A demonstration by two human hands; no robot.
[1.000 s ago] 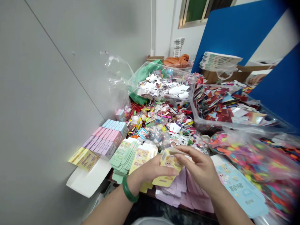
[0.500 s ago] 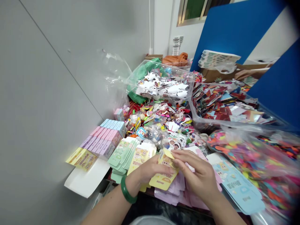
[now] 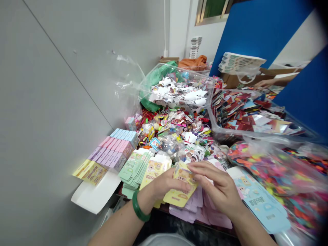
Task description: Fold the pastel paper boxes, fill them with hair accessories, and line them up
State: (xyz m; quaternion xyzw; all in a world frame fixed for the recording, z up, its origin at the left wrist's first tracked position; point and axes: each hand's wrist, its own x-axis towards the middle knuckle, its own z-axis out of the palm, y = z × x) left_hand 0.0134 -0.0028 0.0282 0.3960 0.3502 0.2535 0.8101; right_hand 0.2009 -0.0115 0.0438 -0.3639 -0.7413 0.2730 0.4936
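A small yellow cardboard box [image 3: 182, 179] with cartoon figures is in front of me, tilted. My left hand [image 3: 165, 184], with a green bangle on its wrist, grips it with the thumb across its printed face. At its upper right edge, the curled fingers of my right hand [image 3: 217, 186] press on the top edge and side. Underneath lie flat pink-purple cartons [image 3: 184, 212]. Left of the held box are a stack of flat yellow cartons [image 3: 153, 169] and a stack of green ones [image 3: 134, 167]. Blue flat cartons [image 3: 263, 201] lie right of my right hand.
Filled boxes [image 3: 112, 150] in several colours stand in rows on a white tray [image 3: 94, 198] by the grey wall. Small trinkets [image 3: 176, 133] heap up behind the cartons. Clear bins [image 3: 215, 128] hold paper pieces; a bag of colourful bits [image 3: 276, 177] lies right. Another person's hand [image 3: 266, 83] shows behind.
The yellow box's top flap, raised and bent earlier, now looks folded down. My right fingers have spread slightly along the top edge; my left hand keeps its grip.
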